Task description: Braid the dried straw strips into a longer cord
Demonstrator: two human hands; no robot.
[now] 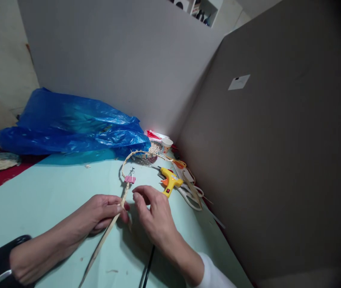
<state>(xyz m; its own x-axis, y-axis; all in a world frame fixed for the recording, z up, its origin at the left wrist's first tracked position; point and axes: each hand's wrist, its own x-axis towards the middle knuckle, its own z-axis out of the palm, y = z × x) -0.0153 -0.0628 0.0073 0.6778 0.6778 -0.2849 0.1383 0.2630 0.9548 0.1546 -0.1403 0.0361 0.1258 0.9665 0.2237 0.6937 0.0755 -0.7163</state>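
Note:
My left hand [106,212] pinches a pale braided straw strand [124,197] between thumb and fingers, low on the light green table [53,188]. Loose flat straw strips [98,250] trail from that pinch toward the near edge. The braid runs up past a pink binder clip [130,179] clamped on it and curves away toward the back. My right hand [150,212] lies just right of the braid, fingers curled and tips pressed together beside the strand; what they hold is hidden.
A yellow glue gun [170,182] lies right of the clip, white-handled scissors [190,196] beyond it. A blue plastic bag [71,124], a paper cup [166,145] and a woven piece [154,150] sit at the back. Grey partition walls [272,160] close off the right and rear. A black cable [146,270] runs near my right wrist.

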